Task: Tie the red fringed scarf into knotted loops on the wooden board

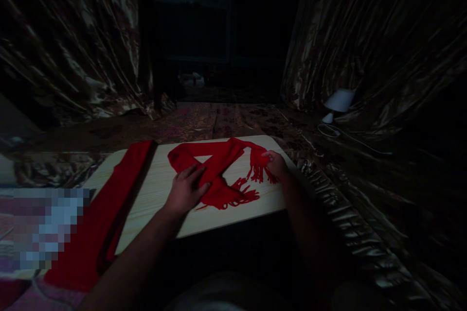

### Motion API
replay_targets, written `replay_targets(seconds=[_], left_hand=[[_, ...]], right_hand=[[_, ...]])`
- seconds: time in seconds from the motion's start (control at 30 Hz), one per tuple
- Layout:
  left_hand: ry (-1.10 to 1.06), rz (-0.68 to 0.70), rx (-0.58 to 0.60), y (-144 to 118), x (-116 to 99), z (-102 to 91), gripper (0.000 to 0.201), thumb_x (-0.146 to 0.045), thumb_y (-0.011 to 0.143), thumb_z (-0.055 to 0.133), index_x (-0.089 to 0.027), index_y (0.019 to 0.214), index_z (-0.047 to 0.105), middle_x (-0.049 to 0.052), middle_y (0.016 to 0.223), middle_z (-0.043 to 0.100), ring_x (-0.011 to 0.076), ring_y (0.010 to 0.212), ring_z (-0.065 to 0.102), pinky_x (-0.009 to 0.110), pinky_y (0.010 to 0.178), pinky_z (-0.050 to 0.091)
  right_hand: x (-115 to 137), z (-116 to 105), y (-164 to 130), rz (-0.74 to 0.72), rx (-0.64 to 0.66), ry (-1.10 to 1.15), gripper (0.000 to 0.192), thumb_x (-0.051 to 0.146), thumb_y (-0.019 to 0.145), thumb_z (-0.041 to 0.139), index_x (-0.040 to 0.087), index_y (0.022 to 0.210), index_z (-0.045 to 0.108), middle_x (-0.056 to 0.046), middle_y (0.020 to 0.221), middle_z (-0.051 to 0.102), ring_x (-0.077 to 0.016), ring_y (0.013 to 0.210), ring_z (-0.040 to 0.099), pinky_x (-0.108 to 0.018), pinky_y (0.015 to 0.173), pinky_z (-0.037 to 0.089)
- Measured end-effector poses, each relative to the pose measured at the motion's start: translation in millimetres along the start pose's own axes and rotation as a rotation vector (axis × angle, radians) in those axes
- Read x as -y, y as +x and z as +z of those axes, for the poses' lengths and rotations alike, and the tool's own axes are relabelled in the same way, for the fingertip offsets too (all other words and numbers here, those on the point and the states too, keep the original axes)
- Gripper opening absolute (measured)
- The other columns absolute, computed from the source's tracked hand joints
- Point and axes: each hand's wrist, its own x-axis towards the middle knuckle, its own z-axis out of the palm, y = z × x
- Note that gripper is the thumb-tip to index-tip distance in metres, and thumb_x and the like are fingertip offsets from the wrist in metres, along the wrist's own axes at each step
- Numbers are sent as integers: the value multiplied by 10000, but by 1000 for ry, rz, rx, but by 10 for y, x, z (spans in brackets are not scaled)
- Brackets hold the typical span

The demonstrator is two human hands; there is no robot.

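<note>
A red fringed scarf [219, 155] lies in a crossed loop on a pale wooden table [153, 194]. My left hand [186, 187] rests flat on the scarf near its crossing, fingers spread. At the table's right side my right hand [275, 163] pinches one end of the scarf between thumb and fingers, and that end's fringe hangs below. The other fringed end spreads toward the table's front edge, just right of my left hand. A second red cloth [120, 180], folded lengthwise, lies over the table's left side and hangs off toward me.
Behind the table is a patterned fabric-covered surface [219, 119]. A small white lamp [340, 101] with a cord stands at the right. Patterned curtains [73, 34] flank a dark window. A blurred-out rectangle [51, 226] covers something at the left. The room is dim.
</note>
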Motion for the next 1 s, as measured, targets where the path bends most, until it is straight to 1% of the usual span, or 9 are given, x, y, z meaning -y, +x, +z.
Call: replay_targets(seconds=[0.2,0.33,0.43,0.53,0.6,0.67,0.73,0.87,1.0], left_hand=[[-64,-19,30,-5,-15,-15,578,-579,903,572,-205,1336,656,150,1397,587,299,1215,623,432,1067,500],[-109,-54,58,10,10,-17,583,-588,906,560,-199,1328,662,144,1384,607,290,1208,632,431,1073,496],[-137,-60,79,32,67,-1,563,-569,936,511,-187,1315,674,144,1349,637,286,1218,627,436,1083,487],[-177,-48,96,55,122,14,531,-530,980,430,-193,1302,684,125,1327,659,270,1221,625,439,1090,479],[-183,-39,99,66,140,20,527,-516,990,404,-196,1299,687,116,1322,665,264,1214,628,440,1086,481],[-163,-36,102,74,140,23,527,-507,992,395,-195,1303,684,114,1318,668,266,1215,625,448,1088,475],[-142,-30,112,79,131,23,528,-496,993,392,-190,1315,676,113,1315,670,268,1218,621,451,1089,469],[-120,-28,127,89,108,15,518,-480,990,403,-189,1326,669,112,1306,676,270,1208,626,451,1076,473],[-103,-24,126,98,95,10,508,-465,997,392,-191,1318,675,109,1301,679,273,1199,629,455,1070,472]], right_hand=[[84,-50,2,69,-237,-40,429,175,518,466,181,859,726,-52,835,747,-227,793,682,-333,774,538],[188,-86,-8,148,-330,-87,431,192,587,520,151,959,735,-70,822,742,-236,765,672,-327,737,528],[365,-78,-68,51,-388,-209,330,195,685,531,149,943,732,-109,949,746,-244,901,675,-332,830,514],[670,34,-278,-91,-217,-228,227,229,814,521,166,902,720,-89,895,744,-212,854,680,-309,817,506],[905,174,-523,-148,110,-189,222,291,866,550,181,963,717,-58,838,742,-188,757,677,-293,740,506],[1113,335,-809,-206,411,-213,323,385,878,616,222,1147,690,-41,910,755,-189,776,686,-307,750,507],[1261,485,-1070,-299,569,-299,543,450,813,717,246,1308,628,-76,1067,751,-237,931,693,-359,855,506],[1369,670,-1345,-425,547,-382,919,428,667,850,255,1487,473,-141,1414,585,-329,1272,550,-479,1093,387],[1351,744,-1358,-247,557,-194,879,316,719,806,311,1513,428,-94,1423,575,-281,1209,603,-428,997,496]])
